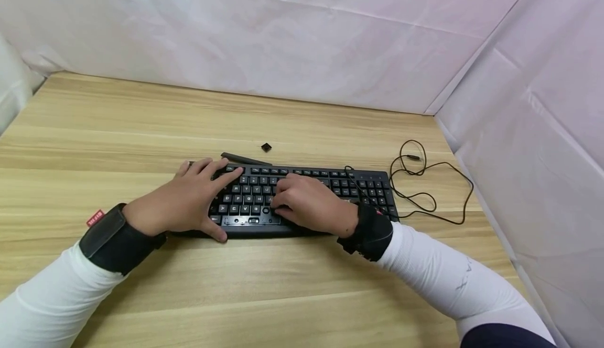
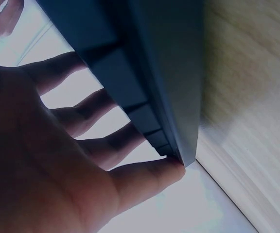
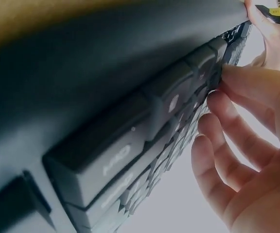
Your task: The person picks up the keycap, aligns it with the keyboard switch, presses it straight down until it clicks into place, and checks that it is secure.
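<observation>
Keyboard [image 1: 250, 199] sits on the wood-grain table [image 1: 264, 295], both your hands on it. Behind it, just off the back edge, lies a slim black bar [image 1: 245, 159]; a little farther back, a small dark piece [image 1: 266, 147], squarish and turned corner-on. To the keyboard's right, a thin black cable [image 1: 472, 184] lies in loose loops, its small connector [image 1: 413, 158] among them; one run crosses the number-pad end. Creased white sheeting [image 1: 283, 44] rises beyond the keyboard and along its right side.

Your left hand [image 1: 195, 196] covers the keyboard's left end: fingers spread apart and fairly straight over the keys, thumb at the front edge. Your right hand [image 1: 304, 201] hides the keys around the middle, fingers curled, thumb and index tips close together against the front rows. Whether they pinch a keycap or only press, you can't tell from these views.

Keyboard casing: black, smooth, dull sheen; keys blocky with pale lettering. Between your hands, near its front edge, a long uncapped strip [image 1: 240, 221] shows shallow fittings. Table grain runs in pale streaks. Black straps [image 1: 115, 240] wrap your wrists over white, wrinkled sleeves [image 1: 61, 290].
</observation>
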### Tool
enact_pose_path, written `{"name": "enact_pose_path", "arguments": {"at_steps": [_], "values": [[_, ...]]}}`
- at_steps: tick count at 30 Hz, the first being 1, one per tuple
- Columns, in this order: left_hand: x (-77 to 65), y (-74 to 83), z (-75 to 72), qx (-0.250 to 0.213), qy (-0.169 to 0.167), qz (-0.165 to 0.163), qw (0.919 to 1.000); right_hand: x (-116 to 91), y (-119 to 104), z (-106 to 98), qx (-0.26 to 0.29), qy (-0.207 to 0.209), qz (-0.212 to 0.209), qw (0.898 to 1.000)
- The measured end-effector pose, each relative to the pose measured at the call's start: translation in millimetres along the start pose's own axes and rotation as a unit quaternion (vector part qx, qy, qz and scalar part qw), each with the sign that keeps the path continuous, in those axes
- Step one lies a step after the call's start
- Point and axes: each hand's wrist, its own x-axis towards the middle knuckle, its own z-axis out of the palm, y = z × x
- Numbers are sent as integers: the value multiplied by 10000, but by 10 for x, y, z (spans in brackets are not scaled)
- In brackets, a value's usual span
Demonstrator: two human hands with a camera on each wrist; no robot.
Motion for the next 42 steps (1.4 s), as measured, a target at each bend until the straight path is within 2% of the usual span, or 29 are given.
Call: {"name": "enact_pose_path", "arguments": {"at_steps": [11,20,26,35,42], "values": [[-3,-9,9,105,80,84,9999,-27,-44,20,-33,106,54,9999],[8,-17,18,105,47,103,9999,-55,-57,55,-266,323,-33,9991],[5,-24,18,53,25,30,10000,-45,-80,67,-513,501,-251,9971],[4,-20,13,20,27,23,10000,-46,-88,74,-798,433,-416,9950],[1,-14,10,14,43,18,10000,-34,-109,55,-1310,306,-620,9890]]}}
